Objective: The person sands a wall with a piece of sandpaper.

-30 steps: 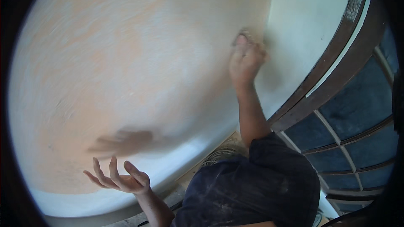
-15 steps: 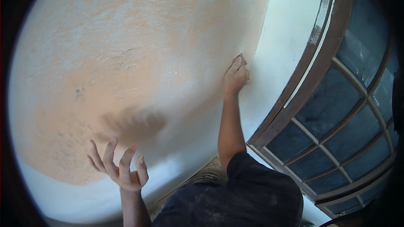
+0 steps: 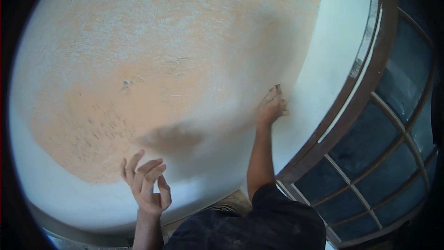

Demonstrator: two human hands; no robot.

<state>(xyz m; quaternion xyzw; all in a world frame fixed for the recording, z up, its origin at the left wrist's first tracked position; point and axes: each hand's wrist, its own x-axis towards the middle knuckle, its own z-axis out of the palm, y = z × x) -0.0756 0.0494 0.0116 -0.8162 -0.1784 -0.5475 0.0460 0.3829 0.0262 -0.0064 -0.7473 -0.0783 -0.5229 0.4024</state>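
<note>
Several dark panes (image 3: 363, 127) beside wall (image 3: 152, 37)

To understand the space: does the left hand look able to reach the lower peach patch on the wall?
Probably yes: the left hand looks empty, and nothing visible stands between it and the peach patch.

Right hand (image 3: 270, 108) grips small dark piece (image 3: 278, 88) at the wall (image 3: 222, 115), near the pale strip (image 3: 340, 32) on the right; kind of piece too small to tell. Left hand (image 3: 147, 187) up in front of lower wall, fingers loosely curled and apart, shadow (image 3: 178, 138) on the wall just above. Peach patch (image 3: 157, 81) streaked whitish toward the top, dark marks lower left. Brown frame (image 3: 391, 0) with dark panes (image 3: 363, 132) at right. Dark shirt (image 3: 249, 231) at bottom.
</note>
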